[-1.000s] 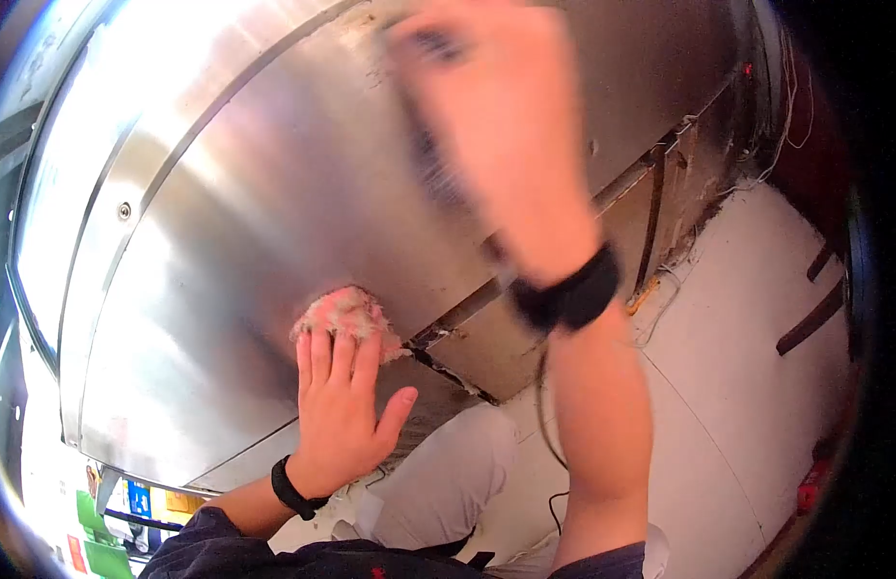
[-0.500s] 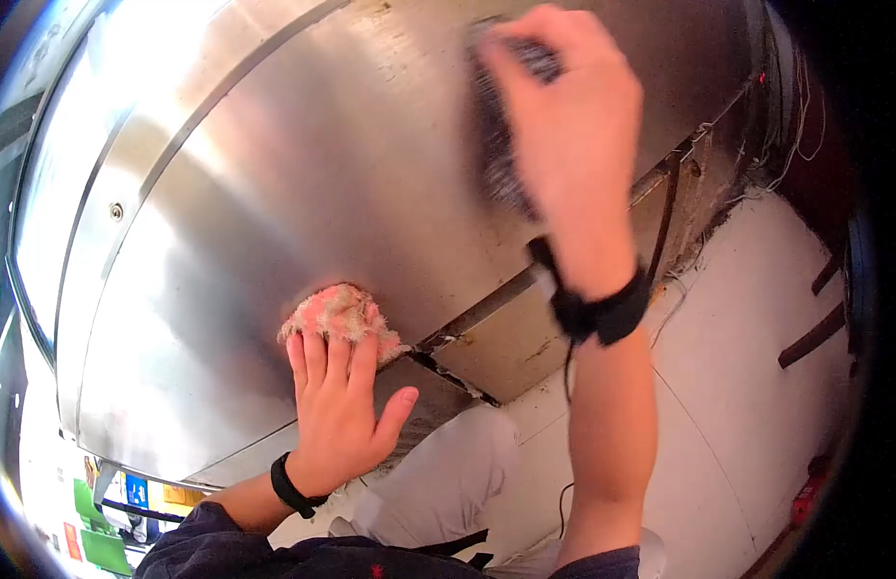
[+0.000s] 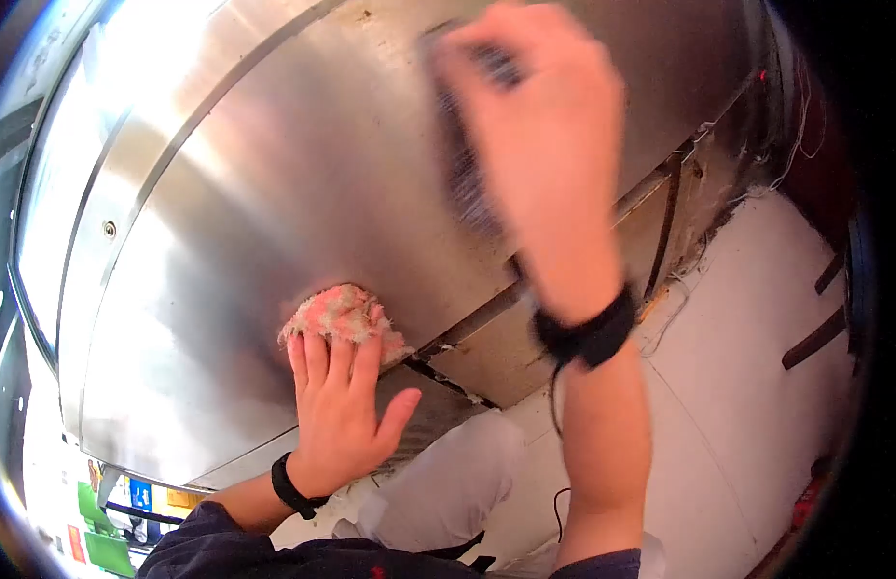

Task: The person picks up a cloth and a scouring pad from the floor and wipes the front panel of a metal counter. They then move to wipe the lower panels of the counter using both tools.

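A pink-and-beige fluffy cloth lies bunched against a brushed stainless steel panel. My left hand rests with its fingers stretched flat onto the cloth's lower edge, thumb held apart. Higher up and to the right, my right hand is bent and blurred by motion. It grips a dark, wiry scouring pad against the panel; the pad's outline is smeared and partly hidden by the hand. Both wrists wear black bands.
Along the panel's lower edge runs a dark metal frame with dirt on it. White floor tiles lie below, and my knee is close to the panel. Loose wires hang at the right. Green chairs show at lower left.
My right hand has moved left with the dark scouring pad across the panel. My left hand and the pink cloth have stayed in place.
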A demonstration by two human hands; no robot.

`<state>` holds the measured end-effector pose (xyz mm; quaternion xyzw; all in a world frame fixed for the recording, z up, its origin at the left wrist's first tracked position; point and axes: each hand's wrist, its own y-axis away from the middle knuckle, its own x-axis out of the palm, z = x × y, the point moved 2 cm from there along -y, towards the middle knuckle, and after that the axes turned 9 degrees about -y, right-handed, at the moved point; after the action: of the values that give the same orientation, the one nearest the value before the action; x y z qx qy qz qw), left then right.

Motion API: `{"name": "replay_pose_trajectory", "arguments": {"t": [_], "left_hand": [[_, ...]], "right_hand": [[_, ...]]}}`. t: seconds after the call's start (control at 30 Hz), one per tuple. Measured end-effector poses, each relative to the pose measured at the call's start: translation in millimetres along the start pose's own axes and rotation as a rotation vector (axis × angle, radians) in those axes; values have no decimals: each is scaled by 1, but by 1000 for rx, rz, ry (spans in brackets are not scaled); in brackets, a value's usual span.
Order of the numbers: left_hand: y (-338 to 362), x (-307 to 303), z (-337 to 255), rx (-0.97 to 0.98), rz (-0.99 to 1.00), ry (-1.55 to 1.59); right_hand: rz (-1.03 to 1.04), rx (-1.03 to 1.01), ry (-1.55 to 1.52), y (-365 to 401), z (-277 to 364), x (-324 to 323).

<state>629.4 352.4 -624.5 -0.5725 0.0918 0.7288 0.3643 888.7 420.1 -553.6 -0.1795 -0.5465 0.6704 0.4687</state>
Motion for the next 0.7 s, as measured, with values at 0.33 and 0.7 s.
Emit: {"name": "replay_pose_trajectory", "arguments": {"t": [0.33, 0.7], "left_hand": [[0, 5, -4, 15, -114, -117], [7, 6, -2, 19, -44, 12]], "right_hand": [[-33, 113, 6, -6, 5, -1], [-19, 172, -318, -36, -2, -14]]}}
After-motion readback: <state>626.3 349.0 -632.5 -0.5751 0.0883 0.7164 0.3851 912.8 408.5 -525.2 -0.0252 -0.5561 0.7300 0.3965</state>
